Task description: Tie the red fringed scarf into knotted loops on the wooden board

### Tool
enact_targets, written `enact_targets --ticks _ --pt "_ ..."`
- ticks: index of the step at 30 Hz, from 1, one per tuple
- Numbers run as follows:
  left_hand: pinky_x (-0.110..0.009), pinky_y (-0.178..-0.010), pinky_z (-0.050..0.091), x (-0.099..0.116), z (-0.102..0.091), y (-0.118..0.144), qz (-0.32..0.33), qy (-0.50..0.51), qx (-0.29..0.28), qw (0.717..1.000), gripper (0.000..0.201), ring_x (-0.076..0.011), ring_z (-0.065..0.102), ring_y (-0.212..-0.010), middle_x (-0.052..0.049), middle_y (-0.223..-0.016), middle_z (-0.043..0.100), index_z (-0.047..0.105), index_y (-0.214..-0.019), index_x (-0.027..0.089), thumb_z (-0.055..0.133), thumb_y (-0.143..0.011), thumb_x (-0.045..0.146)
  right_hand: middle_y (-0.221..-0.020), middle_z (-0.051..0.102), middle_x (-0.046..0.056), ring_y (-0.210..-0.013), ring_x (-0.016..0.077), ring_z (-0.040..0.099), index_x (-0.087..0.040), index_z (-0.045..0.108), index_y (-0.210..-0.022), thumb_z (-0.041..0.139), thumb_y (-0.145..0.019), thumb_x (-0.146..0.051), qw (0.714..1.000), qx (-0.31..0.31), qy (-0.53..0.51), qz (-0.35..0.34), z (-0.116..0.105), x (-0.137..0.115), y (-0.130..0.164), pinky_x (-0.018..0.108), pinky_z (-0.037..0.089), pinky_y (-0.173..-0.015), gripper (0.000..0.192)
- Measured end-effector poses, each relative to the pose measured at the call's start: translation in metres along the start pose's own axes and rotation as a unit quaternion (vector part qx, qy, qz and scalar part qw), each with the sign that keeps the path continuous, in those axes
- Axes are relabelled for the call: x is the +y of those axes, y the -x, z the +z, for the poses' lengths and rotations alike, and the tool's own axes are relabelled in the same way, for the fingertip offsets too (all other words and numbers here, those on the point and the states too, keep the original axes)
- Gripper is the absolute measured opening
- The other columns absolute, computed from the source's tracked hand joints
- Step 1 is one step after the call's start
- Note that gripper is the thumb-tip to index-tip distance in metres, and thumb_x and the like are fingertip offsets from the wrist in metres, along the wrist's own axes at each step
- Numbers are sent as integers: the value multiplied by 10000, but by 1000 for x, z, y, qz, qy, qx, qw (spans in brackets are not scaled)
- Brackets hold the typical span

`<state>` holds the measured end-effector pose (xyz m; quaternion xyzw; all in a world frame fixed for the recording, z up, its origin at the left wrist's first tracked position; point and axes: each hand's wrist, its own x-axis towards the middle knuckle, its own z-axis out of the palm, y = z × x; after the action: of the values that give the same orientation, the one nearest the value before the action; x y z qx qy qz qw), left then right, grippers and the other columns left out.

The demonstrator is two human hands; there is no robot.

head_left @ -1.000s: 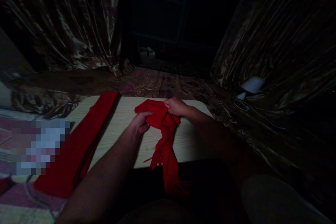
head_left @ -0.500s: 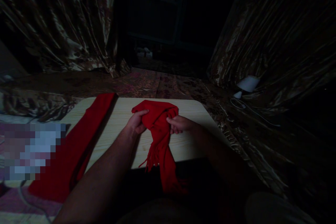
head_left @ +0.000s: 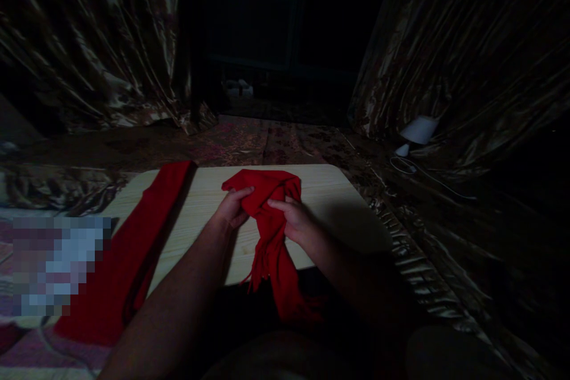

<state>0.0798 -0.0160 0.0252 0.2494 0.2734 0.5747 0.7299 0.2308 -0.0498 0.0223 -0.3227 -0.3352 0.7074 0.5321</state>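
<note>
A red scarf (head_left: 262,190) with fringed ends is gathered between my two hands over the table. My left hand (head_left: 234,206) grips its left edge, thumb on top and fingers underneath. On the other side, my right hand (head_left: 294,217) holds the bunched cloth, with its thumb laid across the front. Both tails hang toward me, the longer one past the table's near edge. To the left lies a folded red cloth (head_left: 133,237), stretched lengthwise across the table.
The pale wooden table (head_left: 205,190) stands on a patterned carpet (head_left: 249,139). A white lamp (head_left: 419,129) with a loose cord is on the right. Long patterned curtains (head_left: 111,41) flank a dark window. A blurred-out item (head_left: 62,261) sits at the left.
My right hand has shifted left over the scarf, its thumb now farther across the cloth. My left hand keeps its grip. The view has moved slightly.
</note>
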Motion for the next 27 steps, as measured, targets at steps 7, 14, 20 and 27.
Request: enact_targets --ticks 7,14,20,27 --pt "-397 -954 566 -10 -3 -12 57 -27 12 998 320 -294 715 -1010 -128 -992 761 713 -1015 93 715 -720 217 -1094 760 21 -1034 267 701 -244 651 -1149 801 -599 -125 998 -30 13 -59 -5 -1 0 482 548 -983 582" --pt "-414 -960 553 -13 -6 -13 82 -70 0 994 365 -303 715 -987 -138 -986 759 714 -994 97 795 -697 292 -1096 754 23 -1006 242 706 -229 655 -1130 759 -603 -110 996 4 27 -80 -11 2 -11 455 521 -1029 551" --pt "-351 -943 553 -13 -8 -10 61 -51 -59 995 407 -267 715 -980 -140 -1063 752 719 -1051 105 837 -687 246 -1077 753 16 -1015 257 694 -238 674 -1091 725 -610 -142 992 30 81 -92 -9 1 -20 441 543 -978 492" --pt "-376 -945 551 -17 -9 -11 67 -71 -34 995 462 -284 722 -968 -151 -1057 754 728 -1034 97 893 -610 175 -999 750 18 -999 249 679 -225 700 -1045 712 -639 -240 985 6 140 -105 -8 -9 -22 393 526 -950 407"
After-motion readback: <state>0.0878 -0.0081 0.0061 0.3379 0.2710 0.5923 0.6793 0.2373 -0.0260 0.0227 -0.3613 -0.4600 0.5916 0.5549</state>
